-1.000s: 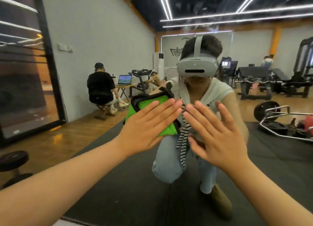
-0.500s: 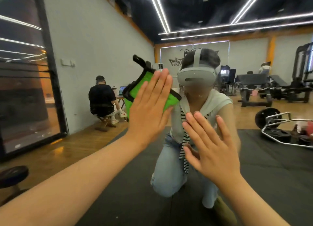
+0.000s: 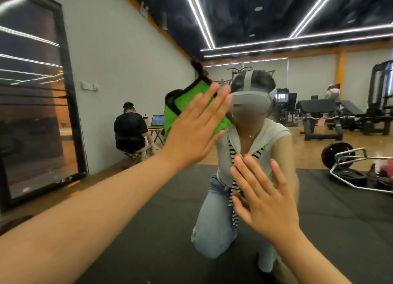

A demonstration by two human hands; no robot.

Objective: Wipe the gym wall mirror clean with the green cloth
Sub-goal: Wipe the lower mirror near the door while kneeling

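The left hand's (image 3: 197, 122) fingers (image 3: 214, 100) are straight and held together, pointing toward 1 o'clock and pressing flat on the green cloth (image 3: 173, 118), not curled round it. The cloth lies between that palm and the gym wall mirror (image 3: 319, 198), about 11 o'clock from the middle of the view. Its black edging and a black loop show past the fingertips at 12 o'clock. The right hand's (image 3: 268, 203) fingers (image 3: 251, 177) are also straight, slightly spread, and hold nothing. This palm faces the glass at about 5 o'clock and seems to rest against it, meeting its own reflection. Both bare forearms run back toward 7 and 5 o'clock. In the glass a kneeling person (image 3: 244, 156) wearing a headset reflects at centre, with weight plates (image 3: 338, 154) toward 3 o'clock. I judge the wiping to be under way, with 1 hand working the cloth at upper centre. No streaks or dirt show clearly, so I cannot tell which parts are done, and the wide areas toward 9 and 3 o'clock likely remain.
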